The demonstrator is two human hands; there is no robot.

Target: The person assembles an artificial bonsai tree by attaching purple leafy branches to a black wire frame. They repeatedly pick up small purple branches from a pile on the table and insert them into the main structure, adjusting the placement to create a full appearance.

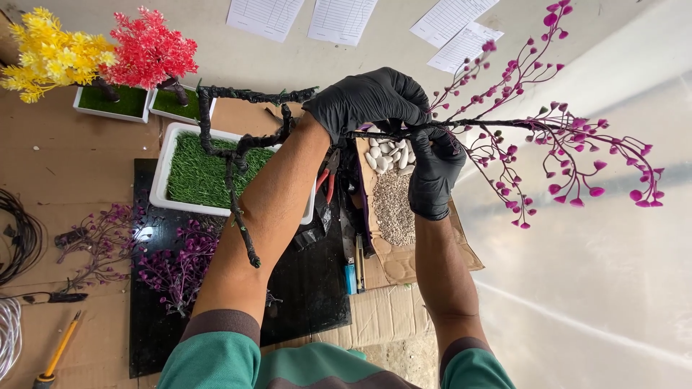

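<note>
Both my hands wear black gloves. My left hand [367, 101] grips the dark stem of an artificial branch [548, 148] with many small magenta buds, held up in the air and spreading to the right. My right hand [435, 176] pinches the same stem from below, close under my left hand. Beneath my left forearm stands a white planter [162, 173] filled with green fake grass, from which a bare, twisting black trunk [234, 155] rises.
Loose purple branches [176, 263] lie on a black mat [310, 288]. A cardboard box [393, 209] holds white pebbles and gravel. Red-handled pliers [329, 176], a yellow tree [50, 54], a red tree [148, 47], coiled wire [18, 238] and a screwdriver [58, 353] lie around.
</note>
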